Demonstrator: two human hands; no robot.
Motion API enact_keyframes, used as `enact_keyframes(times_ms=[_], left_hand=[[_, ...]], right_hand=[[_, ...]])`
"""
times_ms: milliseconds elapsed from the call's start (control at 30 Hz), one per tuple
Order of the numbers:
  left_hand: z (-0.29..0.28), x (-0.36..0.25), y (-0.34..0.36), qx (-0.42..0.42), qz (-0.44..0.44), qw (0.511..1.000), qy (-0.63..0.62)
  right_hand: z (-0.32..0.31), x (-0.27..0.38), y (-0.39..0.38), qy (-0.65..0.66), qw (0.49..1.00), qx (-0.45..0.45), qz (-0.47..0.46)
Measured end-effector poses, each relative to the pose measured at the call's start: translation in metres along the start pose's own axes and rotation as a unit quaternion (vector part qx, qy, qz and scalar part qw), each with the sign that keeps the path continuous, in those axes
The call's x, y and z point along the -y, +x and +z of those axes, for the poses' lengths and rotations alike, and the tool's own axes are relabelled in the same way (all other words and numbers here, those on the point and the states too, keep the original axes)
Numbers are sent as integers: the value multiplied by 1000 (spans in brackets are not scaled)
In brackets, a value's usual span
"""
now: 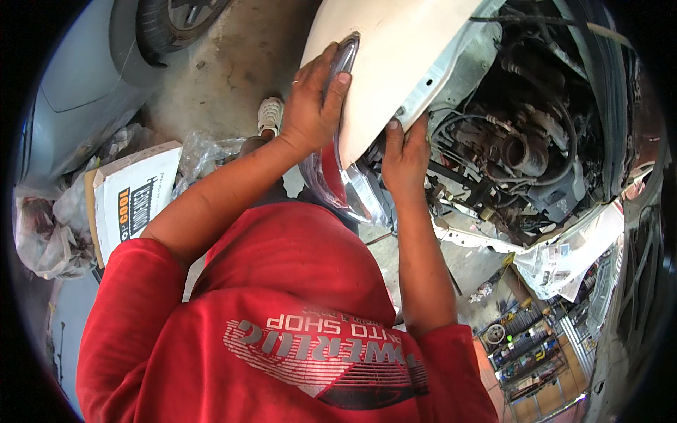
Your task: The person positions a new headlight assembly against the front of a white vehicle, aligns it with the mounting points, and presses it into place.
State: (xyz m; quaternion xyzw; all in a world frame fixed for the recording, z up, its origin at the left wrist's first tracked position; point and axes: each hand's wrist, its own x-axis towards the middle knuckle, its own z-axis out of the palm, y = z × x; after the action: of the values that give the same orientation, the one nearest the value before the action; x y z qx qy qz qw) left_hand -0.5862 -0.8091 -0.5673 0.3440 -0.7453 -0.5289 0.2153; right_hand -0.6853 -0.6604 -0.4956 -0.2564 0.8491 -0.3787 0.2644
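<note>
My left hand (314, 99) wraps over the upper edge of a clear headlight (345, 187), where the lamp meets the white fender (395, 63). The fingers curl around the lens rim and the thumb lies on the fender side. My right hand (405, 151) grips the headlight's inner side, its fingertips tucked under the fender's lower edge. The lamp has a clear lens with a red part inside and sits tilted, partly out from the car body. My red shirt hides the lamp's lower end.
The exposed engine bay (522, 148) with hoses lies to the right, above spread newspaper (564, 261). A cardboard box (134, 197) and plastic bags (42, 233) lie left. A grey car (77, 63), its tyre (169, 21), my white shoe (270, 113) and tool shelves (529, 352) surround me.
</note>
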Motion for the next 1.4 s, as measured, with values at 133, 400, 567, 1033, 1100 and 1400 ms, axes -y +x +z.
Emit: enact_keyframes(times_ms=[133,400,567,1033,1100,1400], left_hand=[[-8,-2,-19,88,-15,996,0],[-1,-56,-55,106,-85,978,155],[1,-64,-53,97,-102,977,158],[1,-70,-48,106,-148,971,157],[4,-74,-48,109,-139,972,157],[9,-66,-49,95,-134,968,190]], right_hand=[[-4,-6,4,-19,1000,12,-2],[-3,-17,5,44,999,-5,-23],[-8,-8,3,19,999,26,13],[-20,-19,4,39,996,83,-9],[-20,-22,6,45,996,75,-32],[-43,4,-5,-241,911,26,-335]])
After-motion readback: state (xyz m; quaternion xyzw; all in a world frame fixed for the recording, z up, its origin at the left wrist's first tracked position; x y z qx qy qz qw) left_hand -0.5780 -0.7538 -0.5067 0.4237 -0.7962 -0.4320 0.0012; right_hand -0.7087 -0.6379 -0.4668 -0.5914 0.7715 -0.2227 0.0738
